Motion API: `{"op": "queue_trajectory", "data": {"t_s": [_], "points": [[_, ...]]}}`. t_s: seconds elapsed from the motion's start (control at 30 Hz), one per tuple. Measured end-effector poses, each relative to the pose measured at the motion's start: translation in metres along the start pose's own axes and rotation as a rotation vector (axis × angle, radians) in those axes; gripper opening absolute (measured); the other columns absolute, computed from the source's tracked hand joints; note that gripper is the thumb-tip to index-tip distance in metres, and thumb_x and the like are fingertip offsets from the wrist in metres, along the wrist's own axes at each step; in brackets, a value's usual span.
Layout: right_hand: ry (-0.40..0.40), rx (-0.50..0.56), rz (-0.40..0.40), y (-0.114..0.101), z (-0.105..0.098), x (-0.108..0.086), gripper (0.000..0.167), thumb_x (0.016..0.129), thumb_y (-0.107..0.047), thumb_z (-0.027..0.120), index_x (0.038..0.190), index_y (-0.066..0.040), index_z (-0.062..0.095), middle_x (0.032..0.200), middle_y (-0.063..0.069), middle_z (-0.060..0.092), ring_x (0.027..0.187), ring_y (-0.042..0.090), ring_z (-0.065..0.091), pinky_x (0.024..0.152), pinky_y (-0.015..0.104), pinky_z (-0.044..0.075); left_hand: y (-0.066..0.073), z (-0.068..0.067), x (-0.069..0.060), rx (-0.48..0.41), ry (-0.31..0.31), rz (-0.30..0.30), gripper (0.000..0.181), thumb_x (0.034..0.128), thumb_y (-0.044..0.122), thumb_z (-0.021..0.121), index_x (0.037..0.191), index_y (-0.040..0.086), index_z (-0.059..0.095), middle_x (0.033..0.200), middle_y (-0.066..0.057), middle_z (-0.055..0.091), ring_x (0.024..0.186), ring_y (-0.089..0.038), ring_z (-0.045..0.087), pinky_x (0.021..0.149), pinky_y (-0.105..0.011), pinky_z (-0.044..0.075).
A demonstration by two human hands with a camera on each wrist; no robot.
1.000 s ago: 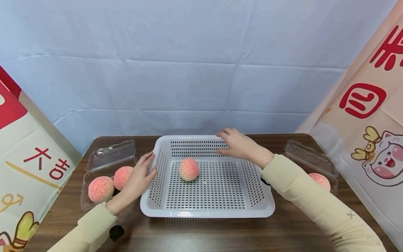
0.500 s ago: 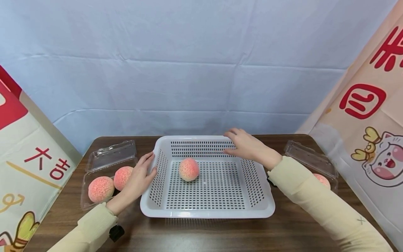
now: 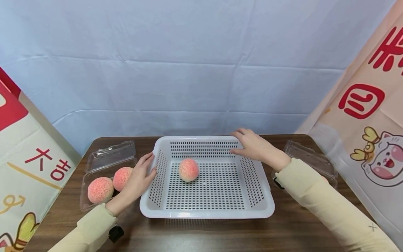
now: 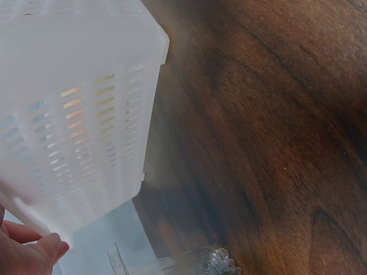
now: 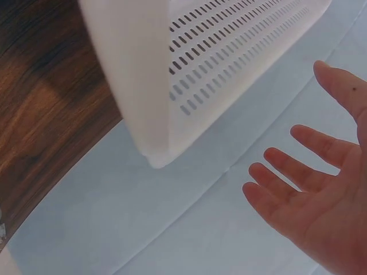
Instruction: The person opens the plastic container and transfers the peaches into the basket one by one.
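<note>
A white perforated plastic basket (image 3: 207, 214) stands mid-table with one pink and cream peach (image 3: 188, 170) inside, left of its centre. At the basket's left side, my left hand (image 3: 140, 176) holds the rim; its thumb shows against the rim edge in the left wrist view, while other fingers are partly hidden. Over the basket's right back part hovers my right hand (image 3: 256, 148), with nothing in it. The right wrist view shows its fingers (image 5: 281, 183) spread and apart from the basket wall.
Left of the basket, a clear plastic clamshell box (image 3: 110, 157) has its lid raised and holds two peaches (image 3: 100, 190). A second clear box (image 3: 310, 158) stands at the right, mostly behind the right sleeve (image 3: 330, 206). Blue-grey cloth (image 3: 201, 87) hangs behind the table.
My right hand has drifted right across the basket towards its right wall, and its sleeve now covers most of the peach in the right box. The left hand and the basket's peach have stayed put.
</note>
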State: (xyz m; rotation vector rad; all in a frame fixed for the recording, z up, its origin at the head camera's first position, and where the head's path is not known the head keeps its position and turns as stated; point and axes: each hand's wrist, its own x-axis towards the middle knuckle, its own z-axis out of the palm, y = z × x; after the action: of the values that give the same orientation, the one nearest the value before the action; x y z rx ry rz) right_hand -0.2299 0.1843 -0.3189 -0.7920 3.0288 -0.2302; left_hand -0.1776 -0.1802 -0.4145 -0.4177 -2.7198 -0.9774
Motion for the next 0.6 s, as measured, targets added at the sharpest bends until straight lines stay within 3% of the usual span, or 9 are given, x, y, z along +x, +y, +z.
{"op": "queue_trajectory", "data": {"t_s": [0.6], "points": [[0.015, -0.006, 0.037, 0.012, -0.003, -0.011, 0.060, 0.084, -0.034, 0.064, 0.131, -0.001, 0.046, 0.131, 0.022, 0.042, 0.120, 0.040, 0.038, 0.093, 0.053, 0.036, -0.002, 0.001, 0.000, 0.000, 0.010, 0.015, 0.051, 0.0874, 0.009, 0.053, 0.132, -0.012, 0.039, 0.138, -0.022, 0.035, 0.118, -0.036, 0.044, 0.088, -0.049, 0.043]]}}
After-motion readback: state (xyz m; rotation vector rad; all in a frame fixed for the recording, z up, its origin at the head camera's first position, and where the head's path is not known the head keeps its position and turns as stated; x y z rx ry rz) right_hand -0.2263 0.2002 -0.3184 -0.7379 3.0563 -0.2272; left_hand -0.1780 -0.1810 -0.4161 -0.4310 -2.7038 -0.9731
